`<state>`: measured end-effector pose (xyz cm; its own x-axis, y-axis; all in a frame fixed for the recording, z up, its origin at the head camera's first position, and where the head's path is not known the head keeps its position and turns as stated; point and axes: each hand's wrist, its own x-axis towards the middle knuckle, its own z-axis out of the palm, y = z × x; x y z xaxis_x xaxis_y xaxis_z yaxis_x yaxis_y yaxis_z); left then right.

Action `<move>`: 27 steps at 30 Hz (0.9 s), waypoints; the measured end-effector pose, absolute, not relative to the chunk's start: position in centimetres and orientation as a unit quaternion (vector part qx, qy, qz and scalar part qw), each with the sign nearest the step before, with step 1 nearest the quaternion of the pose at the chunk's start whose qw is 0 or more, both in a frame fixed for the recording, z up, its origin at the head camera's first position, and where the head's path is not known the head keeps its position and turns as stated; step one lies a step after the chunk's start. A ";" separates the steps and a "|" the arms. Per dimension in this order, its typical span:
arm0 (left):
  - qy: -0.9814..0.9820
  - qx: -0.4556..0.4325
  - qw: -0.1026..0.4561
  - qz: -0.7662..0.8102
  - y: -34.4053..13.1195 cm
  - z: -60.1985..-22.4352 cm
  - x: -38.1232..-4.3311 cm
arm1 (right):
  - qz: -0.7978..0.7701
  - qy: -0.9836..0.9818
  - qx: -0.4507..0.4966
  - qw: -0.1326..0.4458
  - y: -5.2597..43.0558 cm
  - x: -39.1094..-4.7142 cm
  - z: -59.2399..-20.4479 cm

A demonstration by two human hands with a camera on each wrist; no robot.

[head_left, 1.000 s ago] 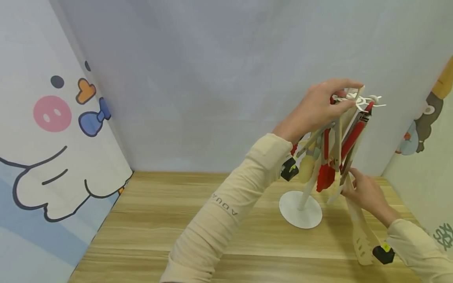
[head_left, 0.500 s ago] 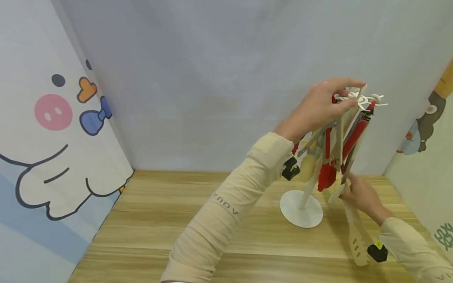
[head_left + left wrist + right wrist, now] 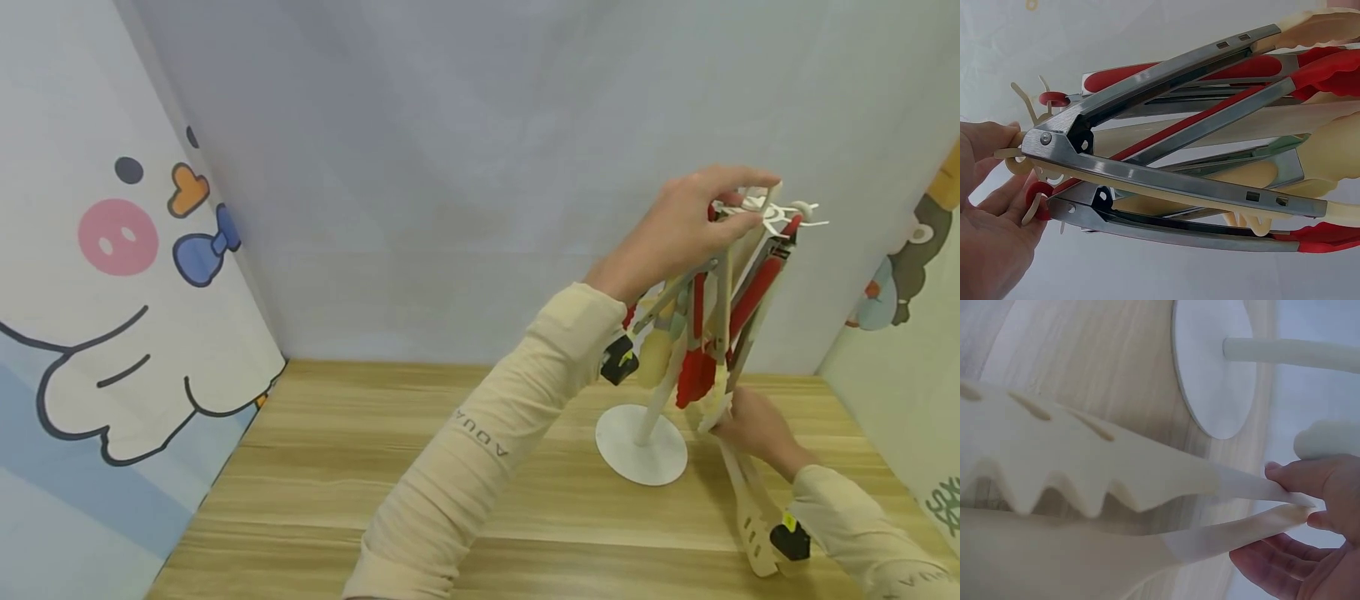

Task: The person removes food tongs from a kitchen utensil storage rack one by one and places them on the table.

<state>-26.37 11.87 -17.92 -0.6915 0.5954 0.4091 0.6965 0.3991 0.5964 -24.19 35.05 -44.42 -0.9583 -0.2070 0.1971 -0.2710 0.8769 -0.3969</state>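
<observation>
At the top of a white hanging rack (image 3: 772, 217), my left hand (image 3: 697, 212) pinches a ring with thumb and finger. Steel-armed tongs with cream tips (image 3: 1175, 182) and red-tipped tongs (image 3: 1210, 119) hang spread from its hooks in the left wrist view, close by those fingers. Lower down on the right, my right hand (image 3: 757, 425) holds cream spatula tongs (image 3: 1147, 478) by their narrow upper part, heads pointing down. One head is slotted with a toothed edge; the other (image 3: 1054, 556) is smooth. The upper end of these tongs is hidden by the hand.
The rack's round white base (image 3: 622, 446) stands on the wooden table (image 3: 337, 467), its pole rising to the right. Other tongs with red grips (image 3: 753, 296) hang close to the pole. A grey curtain (image 3: 420, 208) backs the table; a printed cartoon panel (image 3: 45, 250) stands left.
My right hand has moved a little left and down with the spatula tongs, whose heads have swung left too. The left hand keeps its grip on the ring.
</observation>
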 end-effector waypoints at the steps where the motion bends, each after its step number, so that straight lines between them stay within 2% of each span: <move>1: -0.834 -0.387 0.065 -0.388 11.9 -17.9 -26.4 | 0.217 -0.965 0.127 0.074 35.0 -24.2 -44.6; 9: -0.837 -0.378 0.060 -0.392 11.9 -17.9 -26.3 | 0.222 -0.961 0.151 0.061 34.8 -24.6 -46.1; 27: -0.834 -0.386 0.067 -0.388 11.9 -17.9 -26.4 | 0.247 -0.958 0.139 0.048 34.2 -24.6 -47.4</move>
